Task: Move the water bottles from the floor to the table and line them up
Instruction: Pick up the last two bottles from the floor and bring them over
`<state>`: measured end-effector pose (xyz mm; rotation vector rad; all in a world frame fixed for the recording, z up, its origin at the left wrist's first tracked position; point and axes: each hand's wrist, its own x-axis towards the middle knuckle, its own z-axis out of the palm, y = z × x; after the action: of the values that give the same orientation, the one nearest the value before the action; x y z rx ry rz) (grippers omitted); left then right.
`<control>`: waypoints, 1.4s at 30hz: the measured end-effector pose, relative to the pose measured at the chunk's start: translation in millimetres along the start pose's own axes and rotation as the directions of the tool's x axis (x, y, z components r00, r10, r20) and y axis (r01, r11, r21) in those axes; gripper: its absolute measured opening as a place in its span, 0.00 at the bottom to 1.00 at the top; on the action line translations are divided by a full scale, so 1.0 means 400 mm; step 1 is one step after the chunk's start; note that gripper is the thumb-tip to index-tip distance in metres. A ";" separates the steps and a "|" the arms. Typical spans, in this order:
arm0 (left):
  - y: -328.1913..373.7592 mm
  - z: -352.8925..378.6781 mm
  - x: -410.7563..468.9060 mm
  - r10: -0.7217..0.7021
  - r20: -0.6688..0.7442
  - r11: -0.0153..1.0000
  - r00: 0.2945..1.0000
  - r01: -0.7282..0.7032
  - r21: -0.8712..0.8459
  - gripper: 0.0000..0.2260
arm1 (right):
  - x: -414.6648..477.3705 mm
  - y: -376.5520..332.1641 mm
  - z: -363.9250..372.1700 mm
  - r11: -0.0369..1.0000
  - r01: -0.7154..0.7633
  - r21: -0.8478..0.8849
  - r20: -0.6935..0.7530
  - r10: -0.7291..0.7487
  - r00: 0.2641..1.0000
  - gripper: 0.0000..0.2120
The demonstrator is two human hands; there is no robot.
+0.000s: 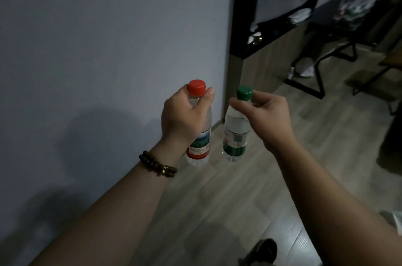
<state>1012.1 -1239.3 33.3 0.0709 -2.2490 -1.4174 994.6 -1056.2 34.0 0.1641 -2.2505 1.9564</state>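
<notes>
Open stretch of pale wood-plank floor [217,200] ahead, hemmed on the left by a smooth grey wall [97,48]; dark desk [280,24] well beyond, at upper right. Two clear cylindrical plastic containers of water held in the air above the floor, just beside each other, apart. Red-capped bottle [200,146] in the left hand [185,113], fingers [207,97] curled tight round its neck. Green-capped bottle [236,133] in the right hand [267,117], fingers [236,103] pinching just below the cap. Beaded bracelet [157,164] on the left wrist.
</notes>
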 end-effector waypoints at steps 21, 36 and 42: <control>0.237 1.032 0.378 0.027 0.227 0.996 0.973 -0.006 -0.093 0.22 | 0.594 0.220 -0.830 0.987 -0.097 -0.126 -0.303 0.055 0.951 0.06; 0.300 1.834 0.910 0.121 0.397 0.979 0.910 -0.043 -0.199 0.14 | 1.240 0.434 -1.340 0.981 -0.180 -0.072 -0.522 0.117 0.845 0.10; 0.341 2.166 1.059 0.135 0.449 0.977 0.883 -0.042 -0.211 0.14 | 1.472 0.550 -1.582 0.981 -0.190 -0.034 -0.577 0.136 0.805 0.12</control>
<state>302.1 -573.1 2.3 -0.4805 -2.4188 -1.7397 404.4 -387.8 16.1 -0.5788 -1.9760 1.6620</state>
